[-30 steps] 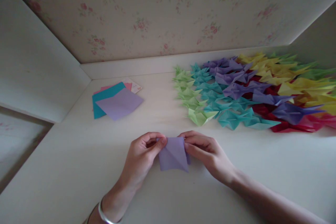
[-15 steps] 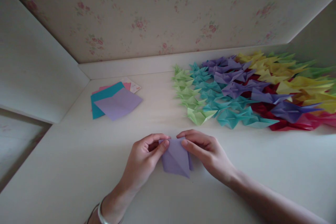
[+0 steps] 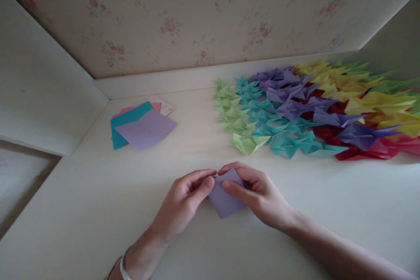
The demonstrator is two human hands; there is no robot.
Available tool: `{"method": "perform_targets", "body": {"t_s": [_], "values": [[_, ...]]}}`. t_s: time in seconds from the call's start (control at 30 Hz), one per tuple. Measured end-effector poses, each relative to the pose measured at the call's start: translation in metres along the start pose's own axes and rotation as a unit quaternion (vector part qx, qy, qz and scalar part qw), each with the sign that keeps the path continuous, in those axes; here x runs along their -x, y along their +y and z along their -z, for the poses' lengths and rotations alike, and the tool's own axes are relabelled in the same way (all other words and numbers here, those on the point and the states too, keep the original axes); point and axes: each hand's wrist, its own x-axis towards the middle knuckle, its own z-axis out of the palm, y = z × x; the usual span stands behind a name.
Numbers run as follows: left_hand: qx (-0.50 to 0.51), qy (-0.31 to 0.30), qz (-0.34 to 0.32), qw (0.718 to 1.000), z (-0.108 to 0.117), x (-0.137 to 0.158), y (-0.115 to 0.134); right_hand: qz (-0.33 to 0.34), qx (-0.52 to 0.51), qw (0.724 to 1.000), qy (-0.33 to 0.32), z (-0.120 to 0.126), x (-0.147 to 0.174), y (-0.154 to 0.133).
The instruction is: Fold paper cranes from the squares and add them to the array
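Note:
Between my hands is a piece of purple origami paper (image 3: 226,201), folded into a small square and turned so one corner points toward me. My left hand (image 3: 188,199) pinches its left corner between thumb and fingers. From the other side my right hand (image 3: 256,188) grips the paper, its thumb lying on the front face and its fingers behind. The fingers behind the paper are partly hidden.
Rows of folded paper pieces in green, teal (image 3: 285,145), purple, yellow and red cover the right rear of the white table (image 3: 98,210). Loose sheets, with a purple sheet (image 3: 147,129) on top, lie at the left rear. A flowered wall (image 3: 141,22) stands behind.
The purple paper has turned from flat-edge-up to corner-up and now looks like a neat, flat square. My right thumb has moved inward over its face; my left hand has shifted slightly right.

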Motion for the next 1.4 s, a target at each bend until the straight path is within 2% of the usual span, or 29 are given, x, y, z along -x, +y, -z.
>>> {"method": "perform_targets", "body": {"t_s": [0.2,0.3,0.4,0.57,0.7,0.9,1.03,1.13,1.23,1.4], "values": [[-0.017,-0.013,0.043,0.999,-0.001,0.001,-0.002,0.019,0.027,0.999,-0.024,0.001,0.0,-0.001],[0.007,-0.029,0.057,0.998,-0.001,0.002,-0.003,0.016,0.026,0.998,-0.047,0.002,0.001,-0.003],[0.006,-0.026,0.036,0.999,0.0,0.002,-0.003,0.002,0.019,0.998,-0.062,0.002,0.001,-0.007],[-0.086,0.007,-0.032,0.996,-0.002,0.002,-0.002,0.0,0.009,0.997,-0.078,0.002,0.0,-0.007],[-0.134,0.033,-0.067,0.988,-0.005,0.004,0.0,-0.003,-0.015,0.999,-0.049,0.001,-0.001,-0.002],[-0.173,0.082,-0.097,0.977,-0.006,0.003,0.0,-0.076,-0.028,0.996,0.019,-0.001,-0.003,0.002],[-0.169,0.097,-0.083,0.977,-0.005,0.003,-0.001,-0.06,-0.036,0.996,0.051,-0.005,-0.002,0.005],[-0.146,0.074,-0.057,0.985,-0.007,0.003,-0.002,-0.041,-0.061,0.995,0.073,-0.009,0.001,0.008],[-0.142,0.045,-0.048,0.988,-0.008,0.003,-0.003,-0.037,-0.076,0.994,0.066,-0.011,0.002,0.01],[-0.197,0.05,-0.076,0.976,-0.011,0.006,-0.002,-0.066,-0.056,0.996,0.023,-0.008,0.0,0.009]]}}
